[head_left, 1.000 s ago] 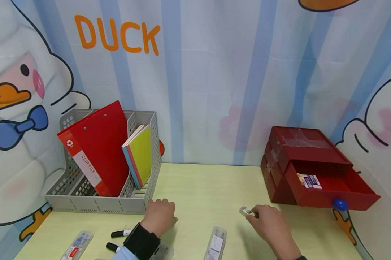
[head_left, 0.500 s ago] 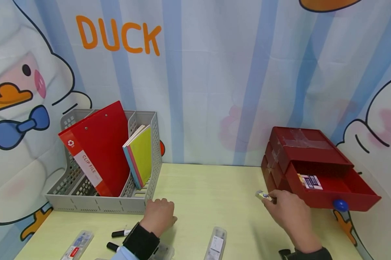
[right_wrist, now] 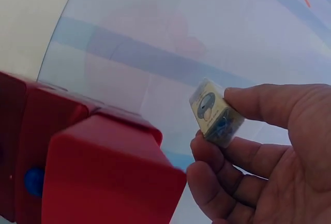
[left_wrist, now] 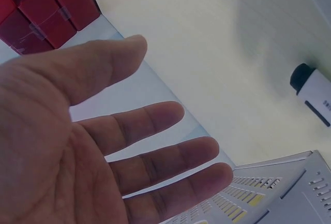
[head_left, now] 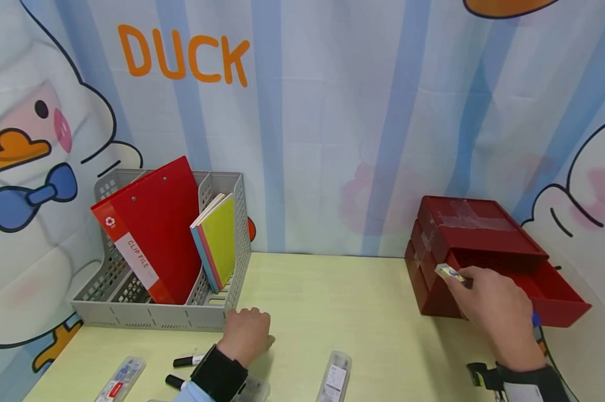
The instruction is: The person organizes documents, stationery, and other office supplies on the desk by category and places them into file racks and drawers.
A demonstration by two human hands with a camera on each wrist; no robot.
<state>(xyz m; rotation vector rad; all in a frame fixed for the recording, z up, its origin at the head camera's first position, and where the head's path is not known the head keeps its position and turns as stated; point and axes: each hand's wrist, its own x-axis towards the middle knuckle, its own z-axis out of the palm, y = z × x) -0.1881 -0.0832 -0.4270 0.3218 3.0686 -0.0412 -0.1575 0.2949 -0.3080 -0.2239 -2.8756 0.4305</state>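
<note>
My right hand [head_left: 498,310] pinches a small cream-coloured eraser [right_wrist: 212,110] in clear wrap between thumb and fingers. In the head view the eraser [head_left: 450,273] sits in front of the left side of the pulled-out red drawer [head_left: 558,304]. The right wrist view shows the hand beside the drawer's front [right_wrist: 111,182]. The hand hides the drawer's left inside and most of its blue knob [head_left: 536,319]. My left hand [head_left: 247,338] is empty, its fingers loosely extended, close to the front corner of the grey basket [head_left: 146,317]; its palm [left_wrist: 46,146] faces the left wrist camera.
The basket holds a red clip file [head_left: 156,234] and several thin notebooks [head_left: 217,240]. Black-capped markers [head_left: 184,361] lie near my left wrist. A clear pen case [head_left: 120,379] is at the front left, another clear case [head_left: 334,377] at front centre. A curtain [head_left: 322,128] hangs behind.
My right hand has moved right and up with the eraser, from over the table to the open drawer, and now covers the small pack inside it. My left hand stays in place.
</note>
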